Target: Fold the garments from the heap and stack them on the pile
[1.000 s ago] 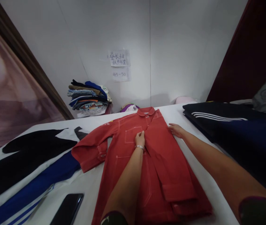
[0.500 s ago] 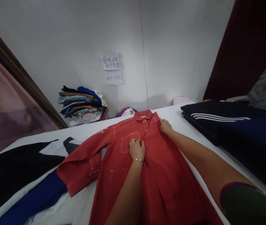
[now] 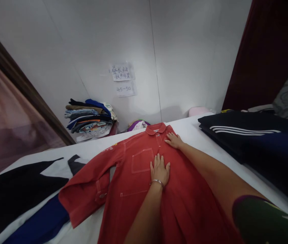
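A red jacket (image 3: 131, 184) with white stitching, a collar and a chest pocket lies spread on the white table. One sleeve reaches out to the left; on the right side the cloth is folded inward over the front, and no sleeve shows there. My left hand (image 3: 160, 171), with a bracelet at the wrist, lies flat on the middle of the jacket, fingers spread. Up near the collar my right hand (image 3: 174, 140) rests flat on the folded shoulder, its fingers stretched out.
On the left, black, white and blue garments (image 3: 19, 184) lie partly under the red sleeve. A stack of folded clothes (image 3: 90, 117) stands at the back left. Dark clothes with white stripes (image 3: 250, 135) lie to the right. Paper notes (image 3: 123, 79) hang on the wall.
My left hand has moved slightly right and its bent fingers have spread flat. My right hand has shifted inward from the shoulder edge and flattened on the fold.
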`<control>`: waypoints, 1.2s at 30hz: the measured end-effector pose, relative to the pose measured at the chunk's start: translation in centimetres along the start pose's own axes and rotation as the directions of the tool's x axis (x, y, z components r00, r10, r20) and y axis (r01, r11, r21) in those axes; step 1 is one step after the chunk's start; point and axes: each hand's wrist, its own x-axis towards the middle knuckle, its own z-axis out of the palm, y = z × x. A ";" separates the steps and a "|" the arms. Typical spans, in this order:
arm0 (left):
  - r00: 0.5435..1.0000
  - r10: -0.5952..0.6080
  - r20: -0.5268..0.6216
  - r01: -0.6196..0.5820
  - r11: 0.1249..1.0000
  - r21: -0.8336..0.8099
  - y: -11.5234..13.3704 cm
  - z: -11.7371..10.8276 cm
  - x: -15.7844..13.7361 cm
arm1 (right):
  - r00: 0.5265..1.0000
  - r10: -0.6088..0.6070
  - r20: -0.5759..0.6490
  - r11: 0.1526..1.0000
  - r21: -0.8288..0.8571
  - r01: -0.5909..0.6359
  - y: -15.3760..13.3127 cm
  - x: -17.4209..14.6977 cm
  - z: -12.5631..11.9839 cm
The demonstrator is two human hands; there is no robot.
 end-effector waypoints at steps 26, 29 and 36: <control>0.969 -0.238 -0.058 0.217 0.944 -0.248 0.2 -4.0 -5.8 | 0.985 -0.148 -0.090 0.964 0.208 0.164 -1.3 -40.8 3.5; 0.971 -0.232 -0.051 0.215 0.951 -0.222 1.6 -4.2 -7.0 | 0.976 -0.196 -0.099 0.966 0.152 0.209 -1.7 -41.9 3.3; 0.978 -0.206 -0.043 0.195 0.962 -0.191 2.5 -3.8 -8.4 | 0.965 -0.243 -0.104 0.961 0.112 0.254 -1.8 -41.4 3.2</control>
